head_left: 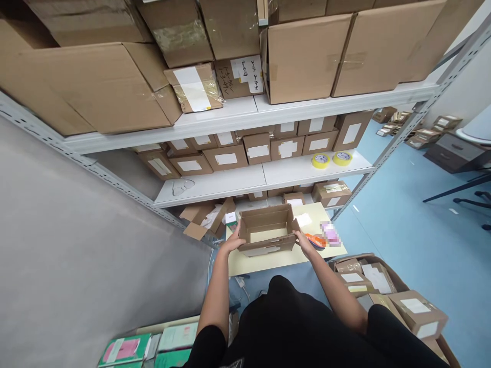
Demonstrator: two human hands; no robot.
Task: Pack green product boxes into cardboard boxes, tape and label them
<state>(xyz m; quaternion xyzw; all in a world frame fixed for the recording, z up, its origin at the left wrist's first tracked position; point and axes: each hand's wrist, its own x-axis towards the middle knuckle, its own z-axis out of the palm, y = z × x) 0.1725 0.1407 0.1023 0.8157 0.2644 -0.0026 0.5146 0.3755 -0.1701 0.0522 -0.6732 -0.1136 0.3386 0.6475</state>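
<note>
A brown cardboard box with its top open is between my hands, above a pale yellow table. Pale yellow like the tabletop shows inside the box, so its bottom looks open. My left hand grips the left end wall, fingers outside and thumb near the front corner. On the opposite end, my right hand pinches the front right corner. An orange and dark item lies just right of that hand. Beyond my left hand stands a small white and green box.
Metal shelving with cardboard boxes rises in front. Two yellow tape rolls sit on its middle shelf. An open carton is at the table's left. A large box of parcels stands at right, green packages at lower left.
</note>
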